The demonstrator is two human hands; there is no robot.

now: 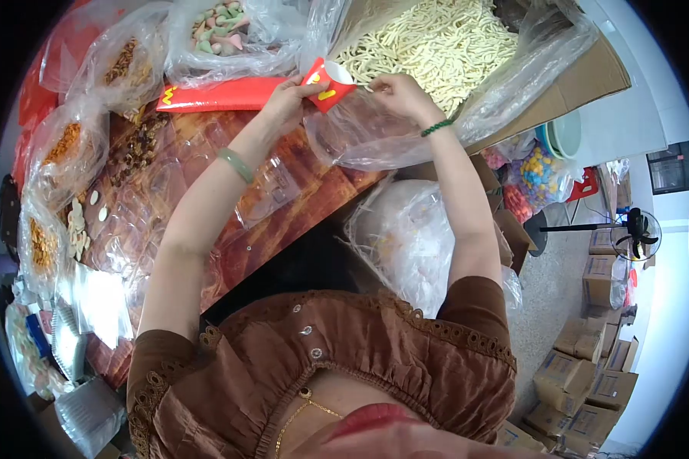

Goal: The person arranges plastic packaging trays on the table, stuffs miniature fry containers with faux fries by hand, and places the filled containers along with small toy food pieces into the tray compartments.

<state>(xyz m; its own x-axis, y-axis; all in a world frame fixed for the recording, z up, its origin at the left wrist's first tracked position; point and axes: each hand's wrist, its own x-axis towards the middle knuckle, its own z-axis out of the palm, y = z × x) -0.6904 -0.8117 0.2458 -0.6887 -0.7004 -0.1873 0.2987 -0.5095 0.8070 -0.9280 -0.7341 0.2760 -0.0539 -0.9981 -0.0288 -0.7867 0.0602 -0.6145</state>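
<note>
My left hand [285,101] grips a small red fry carton [338,93] with a yellow mark, thumb on its front and its white inside facing up. My right hand [403,97] is closed in a pinch just right of the carton's mouth. A thin pale stick [363,86], like those in the box, shows between its fingertips and the carton. Behind that hand lies a heap of pale stick-shaped pieces [444,50] in a plastic-lined cardboard box [566,84]. A long nested stack of red cartons [222,95] lies left of and partly behind my left hand.
Clear bags hold pink and green cone-shaped pieces [220,30] and orange-brown bits [63,143]. Plastic film covers parts of the wood-patterned table [275,229]. A plastic-wrapped bundle [406,222] stands below my right arm. A fan [637,233] and several cardboard boxes [566,379] stand on the right.
</note>
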